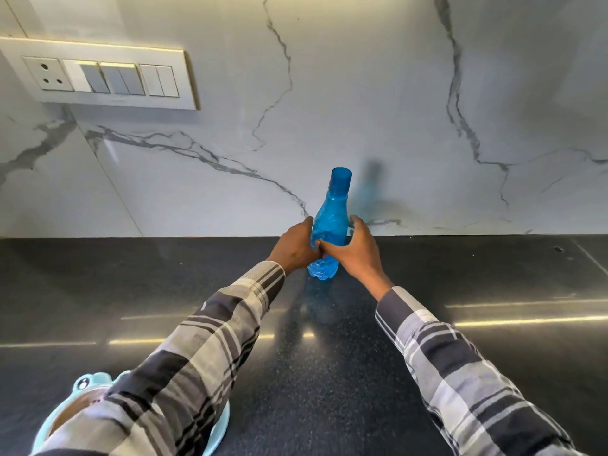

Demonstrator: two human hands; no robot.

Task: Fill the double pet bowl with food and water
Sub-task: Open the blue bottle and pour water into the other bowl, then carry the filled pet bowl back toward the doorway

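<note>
A blue plastic water bottle [331,212] with its blue cap on stands upright at the back of the black countertop [493,340], close to the marble wall. My left hand [294,246] and my right hand [357,250] both wrap around its lower body, one on each side. The pale blue double pet bowl [84,385] sits at the near left edge of the counter, mostly hidden under my left sleeve; brown food shows in the visible compartment.
A white marble backsplash [394,110] rises right behind the bottle. A switch and socket panel [98,75] is mounted on the wall at upper left. Glossy counter surface stretches to both sides.
</note>
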